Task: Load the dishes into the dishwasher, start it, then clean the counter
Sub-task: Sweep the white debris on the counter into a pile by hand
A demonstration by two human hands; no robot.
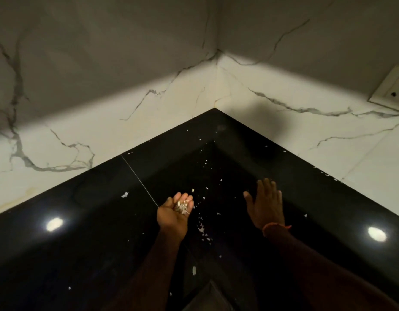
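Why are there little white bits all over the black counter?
Pale scraps lie scattered over the black counter, mostly near the corner, like spilled peelings. The left hand cups a gathered pile; the right hand is spread flat nearby.

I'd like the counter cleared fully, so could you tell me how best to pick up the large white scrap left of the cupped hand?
The white scrap lies flat, so pinch its edges from above. The open right hand is free; the left hand holds peelings.
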